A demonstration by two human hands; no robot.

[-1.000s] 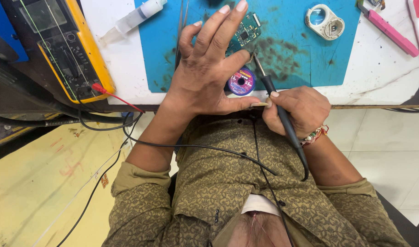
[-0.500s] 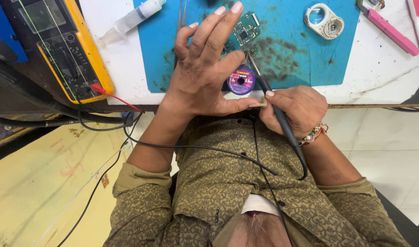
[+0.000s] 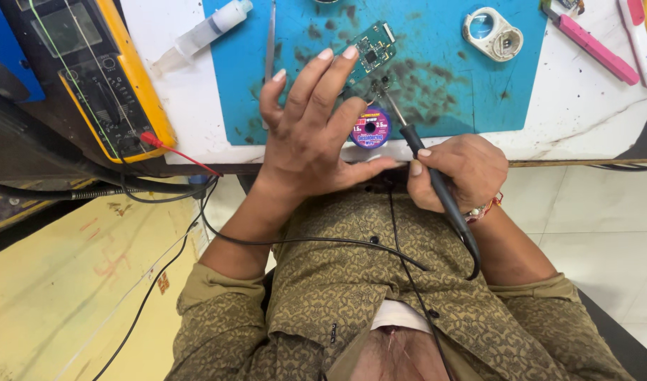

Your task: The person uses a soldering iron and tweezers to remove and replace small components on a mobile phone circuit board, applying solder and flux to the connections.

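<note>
Circuit board (image 3: 371,49), one, small, green, lying on blue work mat (image 3: 436,77) near its top middle. Soldering iron (image 3: 428,173), one, black, gripped pen-style in right hand (image 3: 456,171), fingers curled tight around handle, tip angled up-left and ending just beside board's lower edge; contact with board not clear. Black cord trailing from iron's back end down across shirt. Left hand (image 3: 316,137) spread flat and open over mat, fingers extended, holding nothing; two longest fingertips reaching board's left corner, thumb stretched right toward right hand. Spool of solder wick (image 3: 370,130), one, round, purple-labelled, sitting on mat between thumb and board, just under iron's shaft. Tweezers (image 3: 270,42), one pair, metal, lying upright along mat's left part. Syringe (image 3: 203,35), one, clear with white cap, on white table (image 3: 570,113) left of mat. Round magnifier loupe (image 3: 494,34), one, white-framed, on mat's upper right. Pink tool (image 3: 588,48), one, lying diagonally at right of mat; white pen-like tool (image 3: 639,42), one, beside it. Multimeter (image 3: 90,77), one, yellow-cased, at far left, red lead (image 3: 175,152) plugged in. Beaded bracelet (image 3: 484,209), one, on right wrist.
</note>
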